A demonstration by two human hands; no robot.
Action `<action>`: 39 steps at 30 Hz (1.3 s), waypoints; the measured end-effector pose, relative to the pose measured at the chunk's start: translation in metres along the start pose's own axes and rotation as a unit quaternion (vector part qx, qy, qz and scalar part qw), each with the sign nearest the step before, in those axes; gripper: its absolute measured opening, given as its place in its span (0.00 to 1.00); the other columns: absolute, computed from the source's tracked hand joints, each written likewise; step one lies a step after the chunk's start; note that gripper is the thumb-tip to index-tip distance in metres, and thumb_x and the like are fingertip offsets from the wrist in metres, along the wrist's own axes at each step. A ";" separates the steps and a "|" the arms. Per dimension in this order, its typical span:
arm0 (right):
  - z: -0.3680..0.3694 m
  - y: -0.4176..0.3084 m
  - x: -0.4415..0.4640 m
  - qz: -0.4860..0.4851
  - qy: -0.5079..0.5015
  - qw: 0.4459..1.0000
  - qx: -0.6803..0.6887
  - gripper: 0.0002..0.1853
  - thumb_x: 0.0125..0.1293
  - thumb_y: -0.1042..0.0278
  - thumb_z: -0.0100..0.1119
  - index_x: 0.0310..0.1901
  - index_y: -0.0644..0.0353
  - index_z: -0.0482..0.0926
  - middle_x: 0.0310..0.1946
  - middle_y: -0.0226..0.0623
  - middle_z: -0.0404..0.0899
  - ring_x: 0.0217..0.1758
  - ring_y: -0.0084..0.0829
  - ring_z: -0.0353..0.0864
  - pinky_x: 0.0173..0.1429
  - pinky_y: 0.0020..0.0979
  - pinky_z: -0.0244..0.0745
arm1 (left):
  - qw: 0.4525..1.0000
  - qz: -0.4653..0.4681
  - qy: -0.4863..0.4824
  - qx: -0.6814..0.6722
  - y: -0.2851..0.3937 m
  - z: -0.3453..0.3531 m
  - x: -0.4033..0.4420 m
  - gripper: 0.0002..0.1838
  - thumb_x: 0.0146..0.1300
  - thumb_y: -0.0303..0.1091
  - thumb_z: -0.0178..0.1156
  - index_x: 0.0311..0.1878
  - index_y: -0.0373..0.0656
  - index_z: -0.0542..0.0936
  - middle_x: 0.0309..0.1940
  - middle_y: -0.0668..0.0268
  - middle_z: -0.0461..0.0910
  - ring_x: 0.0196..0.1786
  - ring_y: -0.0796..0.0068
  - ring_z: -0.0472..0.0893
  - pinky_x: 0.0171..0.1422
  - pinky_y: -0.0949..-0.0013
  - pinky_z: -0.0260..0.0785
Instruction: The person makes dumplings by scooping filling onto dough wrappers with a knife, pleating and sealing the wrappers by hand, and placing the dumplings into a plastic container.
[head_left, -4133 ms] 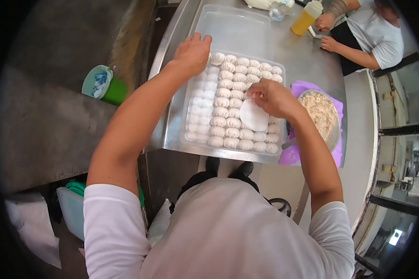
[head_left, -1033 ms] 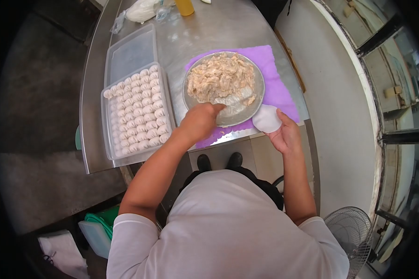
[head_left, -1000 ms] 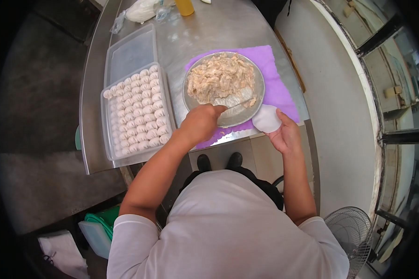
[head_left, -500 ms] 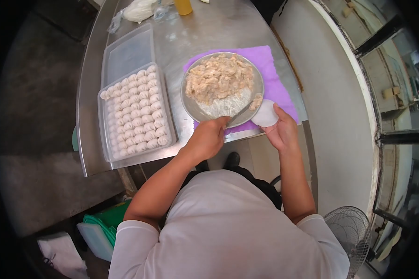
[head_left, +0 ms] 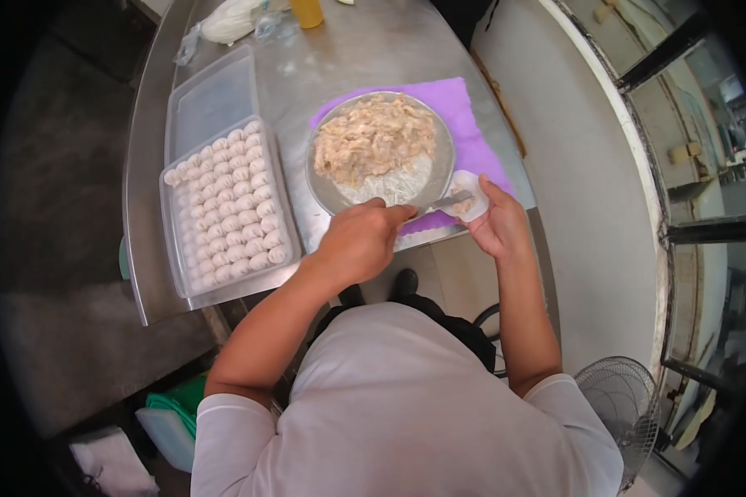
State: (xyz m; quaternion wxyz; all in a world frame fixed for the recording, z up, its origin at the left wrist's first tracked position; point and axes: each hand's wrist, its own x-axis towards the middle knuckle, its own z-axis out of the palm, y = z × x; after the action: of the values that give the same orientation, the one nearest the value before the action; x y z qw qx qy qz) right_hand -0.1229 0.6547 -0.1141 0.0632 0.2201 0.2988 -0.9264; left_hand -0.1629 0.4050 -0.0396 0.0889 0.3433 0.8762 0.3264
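My left hand point(head_left: 359, 238) is closed round the handle of a flat metal spatula point(head_left: 441, 203), its blade over a round white dough wrapper point(head_left: 475, 205). A small lump of filling point(head_left: 463, 202) lies on the wrapper under the blade. The wrapper rests on the fingers of my right hand point(head_left: 501, 222), thumb at its edge. Beside them a round metal bowl point(head_left: 316, 184) holds a pale meat filling point(head_left: 373, 137), on a purple cloth point(head_left: 477, 149). To the left, rows of pleated dumplings point(head_left: 239, 205) sit in a clear plastic tray point(head_left: 288, 236).
A translucent lid point(head_left: 211, 103) lies behind the tray on the metal table point(head_left: 294, 95). A yellow bottle point(head_left: 307, 12) and a white bag point(head_left: 230, 20) are at the far side. A fan point(head_left: 617, 406) stands at lower right, and green and white containers point(head_left: 167, 435) at lower left.
My left hand has moved right with the spatula from the bowl to the wrapper, where a lump of filling now lies. The wrapper is more cupped. The whole view has shifted slightly.
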 end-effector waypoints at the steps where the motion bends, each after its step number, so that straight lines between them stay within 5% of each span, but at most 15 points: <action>1: -0.003 -0.001 -0.001 -0.003 0.004 1.000 0.001 0.22 0.82 0.61 0.46 0.64 0.73 0.69 0.61 0.53 0.78 0.64 0.46 0.80 0.69 0.50 0.77 | 1.000 0.017 -0.019 0.013 -0.001 -0.006 0.000 0.20 0.65 0.20 0.59 0.58 0.43 0.85 0.31 0.52 0.80 0.33 0.49 0.81 0.41 0.53 0.73; 9: -0.024 -0.005 -0.013 0.101 -0.067 0.984 0.134 0.24 0.81 0.57 0.48 0.66 0.69 0.70 0.63 0.51 0.78 0.65 0.47 0.80 0.67 0.49 0.79 | 0.998 0.050 -0.040 0.019 0.004 -0.027 -0.004 0.23 0.59 0.18 0.63 0.57 0.49 0.86 0.30 0.58 0.79 0.32 0.53 0.81 0.37 0.55 0.73; 15: -0.027 -0.001 -0.017 0.091 -0.124 0.981 0.116 0.27 0.82 0.52 0.44 0.67 0.70 0.70 0.63 0.52 0.78 0.66 0.47 0.80 0.66 0.48 0.80 | 0.999 -0.025 -0.048 0.001 0.015 -0.046 -0.011 0.22 0.60 0.18 0.62 0.57 0.44 0.85 0.33 0.54 0.81 0.34 0.51 0.81 0.40 0.55 0.74; 19: -0.020 -0.002 -0.018 0.087 -0.090 0.988 0.088 0.27 0.82 0.53 0.44 0.67 0.70 0.70 0.63 0.51 0.78 0.65 0.46 0.80 0.66 0.47 0.77 | 0.996 0.025 -0.083 0.005 0.014 -0.034 -0.008 0.22 0.60 0.17 0.61 0.58 0.41 0.85 0.35 0.52 0.81 0.35 0.50 0.82 0.42 0.55 0.75; 21: -0.023 -0.002 -0.017 0.097 -0.162 0.976 0.105 0.27 0.82 0.52 0.43 0.67 0.70 0.70 0.63 0.51 0.78 0.65 0.46 0.80 0.68 0.49 0.75 | 0.996 -0.026 -0.085 0.000 0.022 -0.047 -0.007 0.22 0.60 0.17 0.61 0.57 0.43 0.85 0.34 0.53 0.81 0.36 0.50 0.82 0.43 0.54 0.75; 27: -0.006 -0.003 -0.022 0.093 -0.123 0.988 0.006 0.29 0.83 0.50 0.41 0.68 0.71 0.69 0.65 0.53 0.76 0.68 0.47 0.78 0.72 0.50 0.73 | 0.991 0.039 -0.096 0.087 0.025 -0.047 0.001 0.22 0.59 0.19 0.63 0.57 0.47 0.86 0.32 0.57 0.80 0.37 0.52 0.82 0.40 0.54 0.74; 33: -0.018 -0.003 -0.019 0.126 -0.107 0.985 0.053 0.29 0.82 0.50 0.43 0.69 0.69 0.69 0.65 0.50 0.77 0.69 0.46 0.78 0.72 0.50 0.73 | 0.987 0.055 -0.104 0.107 0.032 -0.052 -0.011 0.23 0.57 0.18 0.64 0.56 0.47 0.87 0.32 0.57 0.79 0.35 0.51 0.82 0.38 0.54 0.74; 39: -0.014 -0.008 -0.026 0.084 -0.099 0.989 0.072 0.27 0.81 0.53 0.47 0.67 0.72 0.70 0.63 0.52 0.78 0.67 0.46 0.79 0.71 0.49 0.74 | 0.999 -0.001 -0.044 0.023 0.029 -0.065 -0.025 0.22 0.59 0.14 0.60 0.56 0.40 0.86 0.31 0.52 0.82 0.31 0.52 0.81 0.38 0.58 0.74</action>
State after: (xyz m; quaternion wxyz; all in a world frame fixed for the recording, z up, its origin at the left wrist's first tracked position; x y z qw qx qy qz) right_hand -0.0965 0.6692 -0.1080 0.1542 0.1555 0.2041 -0.9541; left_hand -0.1531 0.3707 0.0269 0.1200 0.3581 0.8791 0.2907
